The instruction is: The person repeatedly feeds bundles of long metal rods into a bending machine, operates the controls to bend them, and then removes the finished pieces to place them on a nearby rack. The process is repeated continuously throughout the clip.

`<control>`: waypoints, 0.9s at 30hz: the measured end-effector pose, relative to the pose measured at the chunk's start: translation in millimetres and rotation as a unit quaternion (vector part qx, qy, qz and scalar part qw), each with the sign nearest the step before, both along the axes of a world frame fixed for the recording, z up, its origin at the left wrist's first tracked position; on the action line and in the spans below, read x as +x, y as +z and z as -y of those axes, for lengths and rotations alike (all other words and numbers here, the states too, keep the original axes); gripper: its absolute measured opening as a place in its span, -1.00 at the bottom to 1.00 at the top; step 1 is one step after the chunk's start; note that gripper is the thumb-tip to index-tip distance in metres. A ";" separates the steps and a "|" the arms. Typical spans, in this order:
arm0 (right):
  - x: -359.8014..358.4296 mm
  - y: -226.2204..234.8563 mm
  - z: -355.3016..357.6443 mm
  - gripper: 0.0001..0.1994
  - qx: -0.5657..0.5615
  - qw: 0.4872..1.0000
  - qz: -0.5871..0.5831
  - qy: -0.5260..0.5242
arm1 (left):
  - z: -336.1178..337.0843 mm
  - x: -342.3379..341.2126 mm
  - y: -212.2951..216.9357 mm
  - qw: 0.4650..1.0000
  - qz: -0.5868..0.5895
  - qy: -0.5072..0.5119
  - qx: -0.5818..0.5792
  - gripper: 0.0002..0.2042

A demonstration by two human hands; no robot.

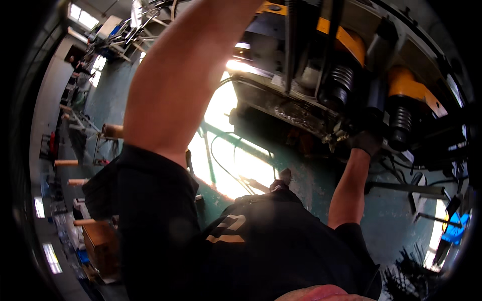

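A large machine with orange brackets (404,83) and black coil-spring units (342,80) fills the upper right. My right hand (367,142), in a dark glove, reaches up to its lower edge, beside small brass-coloured metal fittings (337,134). Deep shadow hides the fingers there, so their grip does not show. A soiled metal beam (296,113) runs along the machine's underside to the left of that hand. My bare left forearm (173,75) stretches up past the machine's left side, and the left hand lies beyond the top of the picture.
Thin cables (217,156) loop over the sunlit green floor. On the left stand a cardboard box (100,248) and several brown rolls (113,131). A dark bar (409,188) juts out below the machine; a black bristly object (416,273) is at the lower right.
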State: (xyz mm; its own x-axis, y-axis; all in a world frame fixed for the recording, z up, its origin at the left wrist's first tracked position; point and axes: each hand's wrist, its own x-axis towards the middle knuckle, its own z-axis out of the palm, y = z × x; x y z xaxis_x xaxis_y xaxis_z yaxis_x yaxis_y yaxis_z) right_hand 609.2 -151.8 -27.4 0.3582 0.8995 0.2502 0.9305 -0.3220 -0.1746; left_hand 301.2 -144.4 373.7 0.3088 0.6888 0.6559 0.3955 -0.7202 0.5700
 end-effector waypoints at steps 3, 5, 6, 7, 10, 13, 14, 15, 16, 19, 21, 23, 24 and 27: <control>13.8 -6.0 44.7 -0.49 0.135 0.989 -0.054 -0.013 | 19.2 -20.0 -11.2 1.000 0.024 -0.010 -0.001 -0.93; -12.5 12.7 91.9 -0.55 0.151 0.983 -0.101 -0.011 | 56.2 -43.2 -15.2 0.999 0.043 0.019 -0.005 -0.94; -27.9 25.1 114.2 -0.57 0.142 0.982 -0.120 -0.015 | 74.7 -60.3 -20.3 0.997 0.057 0.040 -0.014 -0.94; -44.3 32.9 128.8 -0.59 0.141 0.977 -0.159 -0.006 | 102.3 -79.0 -25.1 0.995 0.063 0.078 -0.025 -0.94; -45.4 -6.1 129.7 -0.63 0.230 0.916 -0.325 0.044 | 176.0 -123.8 -57.3 0.971 0.093 0.213 -0.063 -0.83; -62.5 -33.4 113.1 -0.66 0.218 0.958 -0.157 0.097 | 253.5 -157.8 -111.5 0.942 0.238 0.237 -0.008 -0.93; -58.7 -35.8 110.9 -0.66 0.203 0.966 -0.121 0.100 | 289.4 -170.2 -118.0 0.929 0.224 0.293 -0.026 -0.91; -78.9 -33.1 105.0 -0.66 0.206 0.962 -0.131 0.123 | 324.2 -163.7 -127.5 0.908 0.259 0.329 -0.015 -0.83; -108.1 -11.8 110.9 -0.65 0.195 0.953 -0.188 0.137 | 360.0 -154.3 -124.6 0.890 0.247 0.381 -0.039 -0.85; -185.5 40.9 127.4 -0.64 0.120 0.907 -0.344 0.210 | 422.1 -122.6 -150.8 0.825 0.384 0.413 -0.022 -0.88; -208.4 29.5 115.8 -0.63 0.048 0.806 -0.507 0.301 | 455.8 -102.1 -172.4 0.780 0.428 0.454 0.043 -0.86; -240.1 6.9 121.2 -0.61 -0.051 0.674 -0.647 0.353 | 509.3 -81.5 -190.3 0.734 0.435 0.514 0.085 -0.84; -254.7 7.6 127.4 -0.60 -0.107 0.602 -0.702 0.366 | 532.2 -60.3 -186.4 0.692 0.450 0.555 0.101 -0.84; -293.0 2.5 169.4 -0.62 -0.164 0.531 -0.686 0.470 | 600.2 -7.6 -211.7 0.605 0.470 0.621 0.165 -0.84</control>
State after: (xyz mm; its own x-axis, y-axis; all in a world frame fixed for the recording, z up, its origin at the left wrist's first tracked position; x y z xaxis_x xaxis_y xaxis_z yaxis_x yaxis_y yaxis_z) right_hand 316.2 -321.2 -24.9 -0.6445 0.7568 0.1095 -0.2239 -0.0499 -0.9733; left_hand 293.6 -744.6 162.0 -0.9293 -0.2095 0.3041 0.3605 -0.3357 0.8703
